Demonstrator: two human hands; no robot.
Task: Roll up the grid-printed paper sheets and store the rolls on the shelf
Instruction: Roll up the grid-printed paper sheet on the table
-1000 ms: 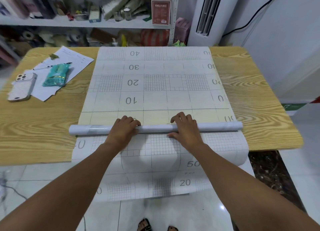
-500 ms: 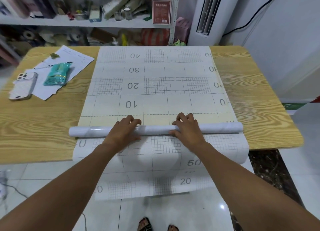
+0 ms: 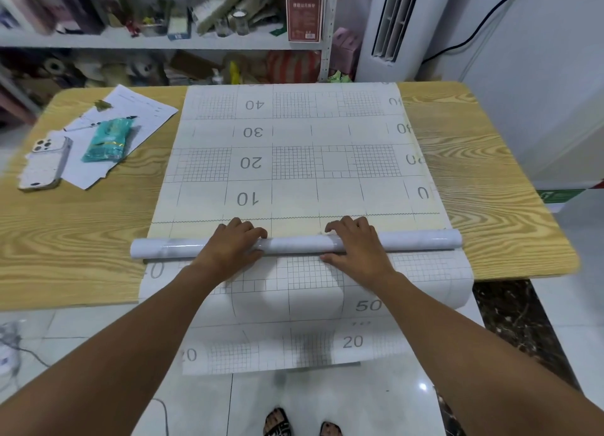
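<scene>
Wooden table (image 3: 490, 187), seen from my head camera: the grid-printed paper sheet (image 3: 294, 161) lies flat along its middle, numbers 10 to 40 printed upside down to me, its far edge at the table's far edge. A second stretch of gridded paper (image 3: 294, 305) hangs off the near edge toward the floor; whether it is the same sheet I cannot tell.

Across the near part of the table lies the roll (image 3: 294, 243), a narrow glossy tube wider than the flat sheet. I judge the rolling barely begun: nearly all the flat length lies ahead of the tube, and nothing has gone to the shelf (image 3: 147, 42) behind the table, which is already crowded.

My left hand (image 3: 233, 247) and right hand (image 3: 358, 247) rest palm-down on the roll's middle, fingers curled loosely over its far side, pressing rather than clenching.

Phone (image 3: 45, 163), teal packet (image 3: 108, 140) and loose papers (image 3: 130, 115) sit well apart at the left.
</scene>
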